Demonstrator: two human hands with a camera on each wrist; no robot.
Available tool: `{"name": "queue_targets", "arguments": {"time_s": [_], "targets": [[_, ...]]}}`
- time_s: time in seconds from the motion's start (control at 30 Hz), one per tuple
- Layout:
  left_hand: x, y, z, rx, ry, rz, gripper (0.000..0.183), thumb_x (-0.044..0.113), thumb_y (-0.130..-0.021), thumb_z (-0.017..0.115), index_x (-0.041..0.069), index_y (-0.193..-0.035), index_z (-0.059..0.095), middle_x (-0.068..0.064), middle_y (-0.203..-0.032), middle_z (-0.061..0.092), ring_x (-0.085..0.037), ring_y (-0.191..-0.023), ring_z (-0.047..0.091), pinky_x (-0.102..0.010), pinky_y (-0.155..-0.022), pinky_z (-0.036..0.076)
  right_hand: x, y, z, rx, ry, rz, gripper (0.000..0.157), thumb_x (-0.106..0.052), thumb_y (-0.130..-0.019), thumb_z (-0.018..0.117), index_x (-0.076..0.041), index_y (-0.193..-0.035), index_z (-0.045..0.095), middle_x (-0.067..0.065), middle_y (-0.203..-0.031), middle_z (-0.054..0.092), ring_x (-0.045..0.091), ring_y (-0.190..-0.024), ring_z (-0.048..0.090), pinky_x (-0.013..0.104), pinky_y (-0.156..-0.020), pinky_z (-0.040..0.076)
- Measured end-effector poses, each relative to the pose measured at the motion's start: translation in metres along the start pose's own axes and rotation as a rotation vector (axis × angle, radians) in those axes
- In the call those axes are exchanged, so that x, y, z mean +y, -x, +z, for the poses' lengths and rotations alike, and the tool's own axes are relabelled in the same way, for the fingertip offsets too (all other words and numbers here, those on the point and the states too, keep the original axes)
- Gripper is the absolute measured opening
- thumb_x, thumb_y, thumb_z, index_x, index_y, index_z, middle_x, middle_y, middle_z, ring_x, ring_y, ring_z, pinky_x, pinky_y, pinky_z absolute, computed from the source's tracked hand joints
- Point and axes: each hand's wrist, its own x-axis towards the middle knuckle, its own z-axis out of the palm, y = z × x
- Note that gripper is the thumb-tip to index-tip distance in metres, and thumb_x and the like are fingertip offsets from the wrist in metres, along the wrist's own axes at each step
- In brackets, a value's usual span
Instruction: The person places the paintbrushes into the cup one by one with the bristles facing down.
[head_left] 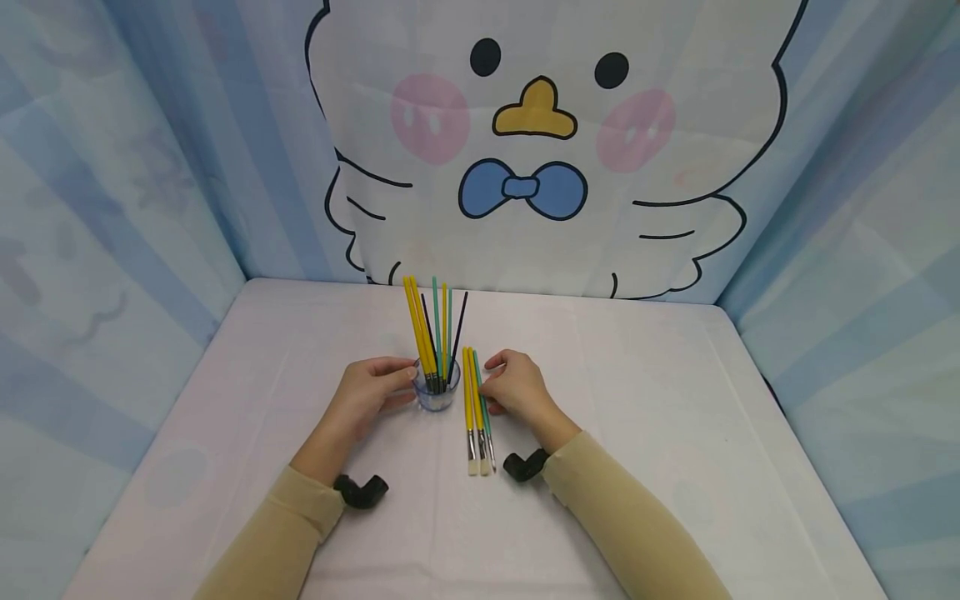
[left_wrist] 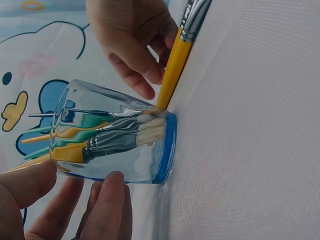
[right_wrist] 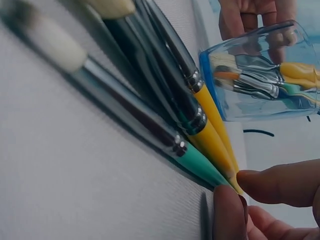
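My left hand (head_left: 367, 392) holds the side of a clear plastic cup (left_wrist: 115, 170) with a blue base, thumb and fingers set about its wall. Several paintbrushes (head_left: 420, 329) stand in the cup, bristles down, with yellow, teal and dark handles. To the right of the cup, two yellow-handled brushes (head_left: 468, 392) and a teal-handled paintbrush (right_wrist: 205, 167) lie side by side on the table, bristles toward me. With thumb and fingertips, my right hand (head_left: 521, 387) pinches the handle of the teal one, the rightmost of the row.
A pale cloth covers the table (head_left: 637, 400). Behind it hangs a backdrop (head_left: 525, 250) printed with a white cartoon figure, and blue striped curtains (head_left: 97, 208) flank both sides. Black curved pieces (head_left: 362, 492) stick out at both wrists.
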Motion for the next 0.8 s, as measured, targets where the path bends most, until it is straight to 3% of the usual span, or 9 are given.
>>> {"name": "queue_targets", "arguments": {"time_s": [0.53, 0.8], "targets": [[0.0015, 0.0006, 0.0006, 0.006, -0.001, -0.012, 0.036, 0.02, -0.097, 0.071, 0.006, -0.13, 0.069, -0.014, -0.134, 0.063, -0.025, -0.114, 0.068, -0.037, -0.093, 0.064, 0.0015, 0.0031, 0.0017, 0.018, 0.03, -0.052, 0.035, -0.002, -0.081, 0.078, -0.009, -0.112, 0.064, 0.005, -0.08, 0.065, 0.015, -0.053, 0.064, 0.025, -0.05, 0.06], [0.0008, 0.0013, -0.0003, -0.004, -0.001, -0.003, 0.036, 0.02, -0.098, 0.071, 0.006, -0.131, 0.068, -0.013, -0.136, 0.063, -0.025, -0.117, 0.066, -0.038, -0.093, 0.064, 0.0004, 0.0002, 0.0045, 0.038, 0.143, -0.073, 0.032, -0.006, -0.082, 0.077, -0.01, -0.111, 0.063, 0.003, -0.073, 0.067, 0.017, -0.051, 0.066, 0.023, -0.047, 0.052]]}}
